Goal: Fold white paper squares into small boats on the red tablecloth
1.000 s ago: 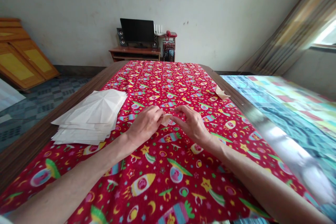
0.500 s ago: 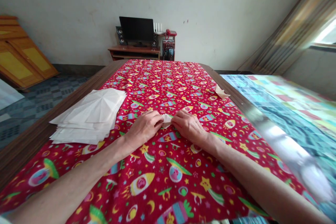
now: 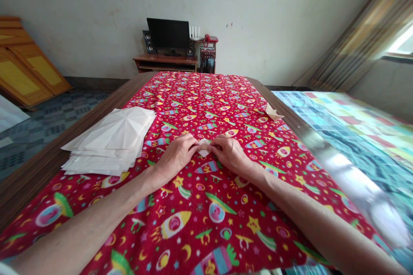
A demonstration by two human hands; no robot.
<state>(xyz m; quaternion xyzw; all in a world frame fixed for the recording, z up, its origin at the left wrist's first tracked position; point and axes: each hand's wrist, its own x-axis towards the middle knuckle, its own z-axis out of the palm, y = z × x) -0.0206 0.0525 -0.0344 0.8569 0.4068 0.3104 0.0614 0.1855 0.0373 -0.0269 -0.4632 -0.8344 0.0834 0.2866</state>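
Left hand (image 3: 177,154) and right hand (image 3: 232,154) face each other at the centre of the frame, each closed with the fingertips pinching one side of a small folded paper (image 3: 204,148). The paper lies directly between the hands; neither hand is nearer, as both touch it. Its exposed part is roughly diamond-shaped, with corners toward the top and bottom of the frame. Its long axis cannot be determined, since the fingers cover both sides. Contact between paper and red patterned cloth (image 3: 201,223) cannot be confirmed. A stack of creased sheets (image 3: 121,131) lies at centre left, nearer the left hand; a separate folded piece (image 3: 274,114) lies right of centre, beyond the right hand.
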